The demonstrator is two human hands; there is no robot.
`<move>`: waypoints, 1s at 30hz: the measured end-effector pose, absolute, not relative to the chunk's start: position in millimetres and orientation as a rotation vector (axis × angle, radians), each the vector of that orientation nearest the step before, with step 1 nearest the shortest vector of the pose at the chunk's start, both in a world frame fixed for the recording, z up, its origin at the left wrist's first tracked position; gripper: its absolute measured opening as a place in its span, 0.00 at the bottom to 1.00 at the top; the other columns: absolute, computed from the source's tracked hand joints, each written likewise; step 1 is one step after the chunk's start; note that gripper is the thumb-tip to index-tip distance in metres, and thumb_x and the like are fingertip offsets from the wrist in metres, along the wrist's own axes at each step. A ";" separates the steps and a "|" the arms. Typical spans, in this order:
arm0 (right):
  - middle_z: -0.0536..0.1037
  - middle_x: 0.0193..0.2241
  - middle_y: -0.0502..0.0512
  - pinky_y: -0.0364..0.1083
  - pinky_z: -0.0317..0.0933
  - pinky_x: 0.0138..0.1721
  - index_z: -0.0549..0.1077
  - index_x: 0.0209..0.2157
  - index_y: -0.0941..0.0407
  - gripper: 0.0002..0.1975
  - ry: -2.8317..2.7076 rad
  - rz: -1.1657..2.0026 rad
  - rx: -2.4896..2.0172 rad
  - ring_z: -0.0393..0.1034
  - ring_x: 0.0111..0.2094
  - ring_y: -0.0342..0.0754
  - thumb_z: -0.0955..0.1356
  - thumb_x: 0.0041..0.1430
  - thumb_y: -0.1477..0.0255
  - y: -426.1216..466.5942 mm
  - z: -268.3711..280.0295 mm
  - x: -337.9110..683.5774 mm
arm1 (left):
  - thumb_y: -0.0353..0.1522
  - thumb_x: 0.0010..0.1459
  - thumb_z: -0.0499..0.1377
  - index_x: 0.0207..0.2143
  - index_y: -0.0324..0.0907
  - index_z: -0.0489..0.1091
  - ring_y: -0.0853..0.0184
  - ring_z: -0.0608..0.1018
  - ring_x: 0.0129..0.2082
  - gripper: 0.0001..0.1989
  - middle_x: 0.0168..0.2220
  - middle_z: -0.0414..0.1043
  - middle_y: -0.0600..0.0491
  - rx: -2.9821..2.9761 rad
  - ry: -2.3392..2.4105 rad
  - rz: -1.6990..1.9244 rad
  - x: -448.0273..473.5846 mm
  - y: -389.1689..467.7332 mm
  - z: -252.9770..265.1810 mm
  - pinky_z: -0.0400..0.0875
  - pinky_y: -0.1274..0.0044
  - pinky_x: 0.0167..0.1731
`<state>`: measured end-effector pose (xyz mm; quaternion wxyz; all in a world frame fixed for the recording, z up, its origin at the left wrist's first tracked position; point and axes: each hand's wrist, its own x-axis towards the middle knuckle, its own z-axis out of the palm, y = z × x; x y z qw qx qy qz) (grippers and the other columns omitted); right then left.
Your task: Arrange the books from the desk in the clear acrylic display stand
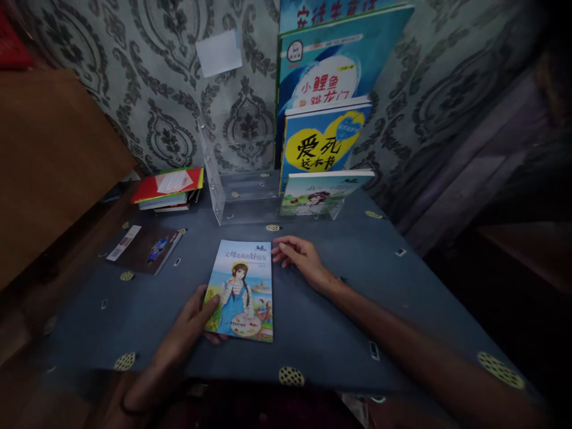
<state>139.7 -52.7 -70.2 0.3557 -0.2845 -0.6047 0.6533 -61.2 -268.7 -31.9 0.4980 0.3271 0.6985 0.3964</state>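
Note:
A thin paperback book [243, 289] with a drawn girl in a yellow hat on its cover is in front of me, cover up. My left hand [196, 313] grips its lower left edge, thumb on the cover and fingers underneath. Beside its upper right corner is my right hand [301, 257], fingers loosely bent and apart, holding nothing. Farther back stands a clear acrylic book rack [217, 190]. Its right side bears a book with a green landscape cover [324, 193], a blue and yellow book [324, 140] and taller teal books [344, 56] behind.
A dark book [145, 249] lies face down on the left of the blue patterned tabletop [348, 351]. Behind it is a small stack of books [170, 187], a red and yellow one on top. A brown box-like surface [53, 161] stands at far left, patterned wallpaper [170, 113] at the back.

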 end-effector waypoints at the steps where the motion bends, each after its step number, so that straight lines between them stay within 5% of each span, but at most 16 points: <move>1: 0.82 0.32 0.56 0.43 0.66 0.26 0.77 0.41 0.56 0.19 -1.620 1.627 -0.745 0.78 0.29 0.47 0.72 0.58 0.56 -51.5 -72.4 140.4 | 0.55 0.57 0.60 0.50 0.40 0.67 0.62 0.79 0.20 0.31 0.27 0.78 0.51 0.915 1.779 0.842 -69.0 -271.0 -30.0 0.71 0.75 0.18; 7: 0.83 0.39 0.58 0.51 0.71 0.42 0.78 0.44 0.55 0.12 -2.097 0.913 -0.711 0.79 0.39 0.52 0.64 0.67 0.69 -62.5 -71.3 138.6 | 0.39 0.67 0.50 0.49 0.42 0.69 0.54 0.83 0.35 0.15 0.33 0.79 0.47 1.677 2.445 0.316 -95.5 -253.1 -16.1 0.74 0.70 0.34; 14: 0.76 0.56 0.67 0.57 0.63 0.62 0.73 0.55 0.59 0.15 -2.603 0.398 -0.388 0.70 0.59 0.56 0.65 0.68 0.74 -93.6 -63.2 73.4 | 0.29 0.67 0.44 0.61 0.38 0.62 0.57 0.76 0.56 0.22 0.56 0.74 0.40 2.177 2.135 0.803 -108.6 -173.8 -58.2 0.71 0.62 0.57; 19: 0.67 0.64 0.75 0.63 0.52 0.69 0.68 0.61 0.66 0.23 -2.707 0.359 -0.538 0.57 0.69 0.62 0.64 0.70 0.67 -96.7 -65.3 55.2 | 0.26 0.66 0.44 0.63 0.39 0.60 0.58 0.77 0.56 0.24 0.56 0.74 0.41 2.182 2.004 0.869 -119.6 -153.9 -79.9 0.71 0.61 0.58; 30: 0.66 0.67 0.65 0.65 0.52 0.69 0.63 0.68 0.57 0.26 -2.639 0.485 -0.739 0.58 0.69 0.58 0.58 0.73 0.64 -62.3 -81.4 133.8 | 0.28 0.67 0.46 0.62 0.39 0.62 0.57 0.75 0.59 0.23 0.57 0.74 0.42 2.088 2.010 0.872 -118.2 -159.7 -76.8 0.67 0.59 0.61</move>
